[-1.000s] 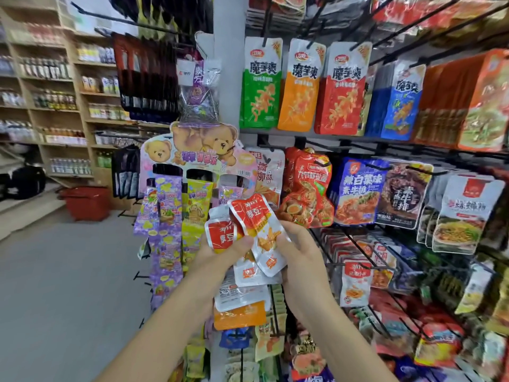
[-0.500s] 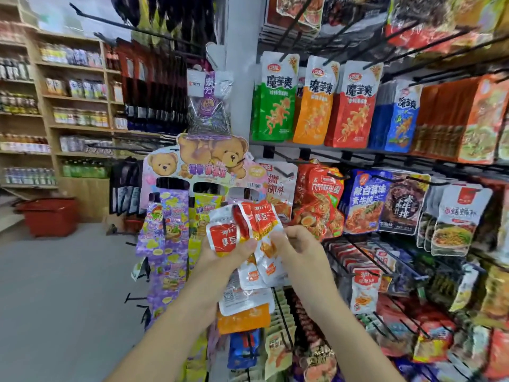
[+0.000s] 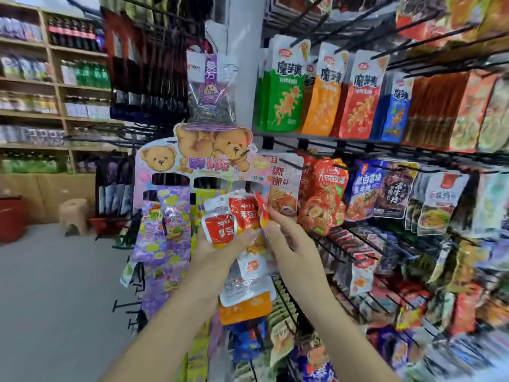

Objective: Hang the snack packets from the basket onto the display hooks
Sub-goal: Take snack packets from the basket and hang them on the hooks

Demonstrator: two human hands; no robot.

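My left hand [image 3: 217, 249] grips a fan of small red-and-white snack packets [image 3: 224, 226] held upside down in front of the display. My right hand [image 3: 286, 241] pinches the edge of one red packet [image 3: 261, 213] at the right of the bunch. More white and orange packets [image 3: 248, 293] hang below my hands. Black display hooks [image 3: 347, 245] with matching red-and-white packets [image 3: 362, 274] stick out just to the right. The basket [image 3: 106, 226] stands on the floor at the left, partly hidden.
Rows of hung snack bags [image 3: 325, 95] fill the rack on the right. A bear-printed card display [image 3: 192, 158] with purple packets hangs to the left. A beige stool [image 3: 73, 215], a red bin [image 3: 11, 219] and wooden shelves [image 3: 55, 86] stand behind on the grey floor.
My right hand has shifted from the bunch's lower part up to the edge of one red packet. The view has turned slightly left, and the packets sit closer together.
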